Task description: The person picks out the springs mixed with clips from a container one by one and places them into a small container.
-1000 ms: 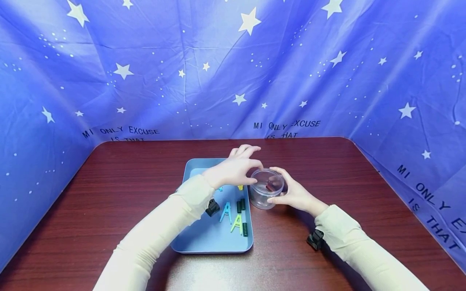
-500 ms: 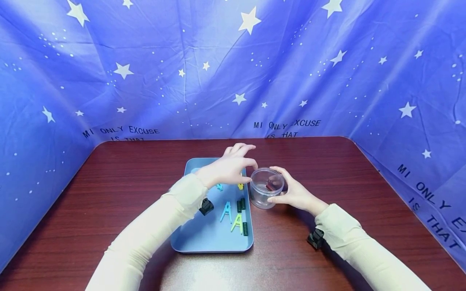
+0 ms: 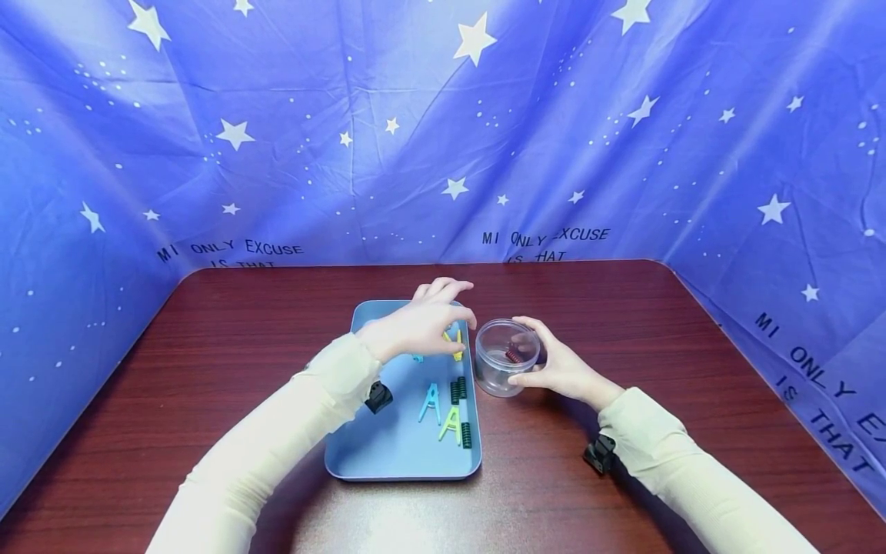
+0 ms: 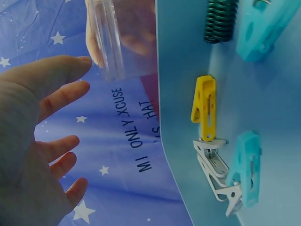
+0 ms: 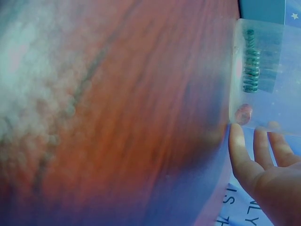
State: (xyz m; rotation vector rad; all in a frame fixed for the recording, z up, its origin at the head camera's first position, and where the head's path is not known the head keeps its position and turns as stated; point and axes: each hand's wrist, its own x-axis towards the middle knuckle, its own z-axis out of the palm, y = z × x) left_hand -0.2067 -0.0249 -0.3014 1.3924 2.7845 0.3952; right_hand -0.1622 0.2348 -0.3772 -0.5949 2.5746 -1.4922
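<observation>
My right hand [image 3: 564,369] holds a round clear plastic jar [image 3: 493,382] that stands beside the tray, thumb on the near side and fingers round the far side. A dark red coil spring [image 3: 513,354] lies inside it. Over the far part of the blue tray [image 3: 388,462], my left hand [image 3: 411,327] hangs with spread fingers and nothing in them. Below it in the left wrist view are a yellow clothespin [image 4: 204,106], whitish clips [image 4: 214,165] and a teal clothespin [image 4: 247,169]. Dark green springs [image 5: 251,70] show through the jar's wall in the right wrist view.
Nearer in the tray lie a light blue clothespin [image 3: 431,403], a lime clothespin [image 3: 451,425] and several dark green springs, one at the right wall [image 3: 466,435]. The dark wood table [image 3: 588,292] meets a blue starry curtain [image 3: 415,115] behind and at the sides.
My left hand has drawn back leftward from the jar's rim to over the tray, uncovering more of the yellow clothespin. The right hand and the jar have stayed in place.
</observation>
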